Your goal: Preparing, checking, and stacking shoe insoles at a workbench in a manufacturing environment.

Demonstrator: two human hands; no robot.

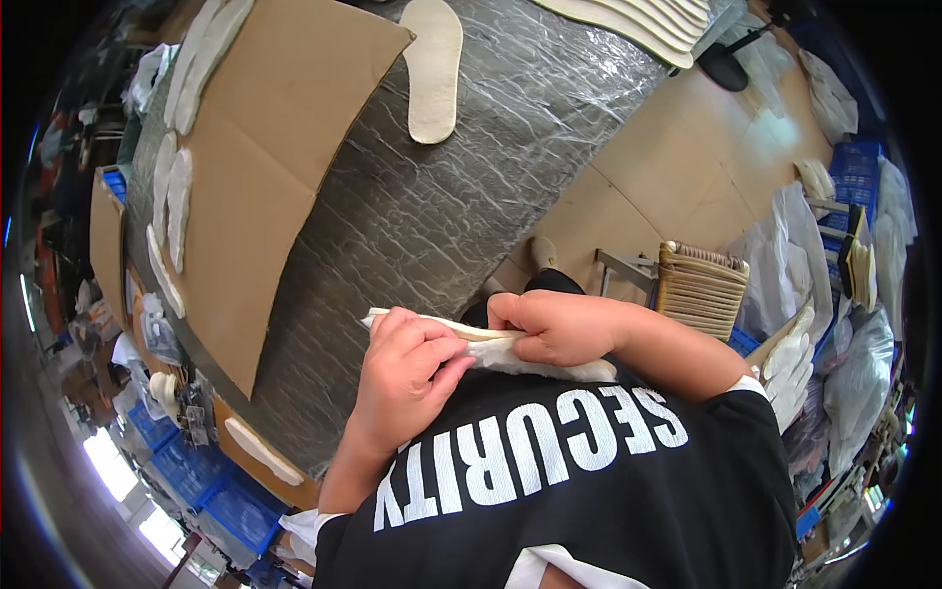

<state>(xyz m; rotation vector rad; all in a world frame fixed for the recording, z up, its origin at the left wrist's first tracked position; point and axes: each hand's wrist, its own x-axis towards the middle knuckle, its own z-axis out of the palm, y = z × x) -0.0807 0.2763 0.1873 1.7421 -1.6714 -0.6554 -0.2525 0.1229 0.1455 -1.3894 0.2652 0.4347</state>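
Observation:
A pale fleecy insole (545,365) is held edge-on in front of my chest, above the table's near edge. My left hand (407,363) pinches its left part, fingertips on the upper edge and thumb below. Around its middle, my right hand (564,329) is closed, with the fingers curled and the thumb pressed along the edge. A flat cream layer shows above the fluffy white side; whether this is one insole or two together, I cannot tell. On the table, a single cream insole (433,74) lies flat beyond my hands.
The table (412,216) has a dark, wrinkled plastic cover. A brown cardboard sheet (260,147) lies on its left, with white fleecy insoles (180,211) along the far side. An overlapping row of insoles (638,25) sits at the far edge. A woven chair (699,290) stands right, near bags and crates.

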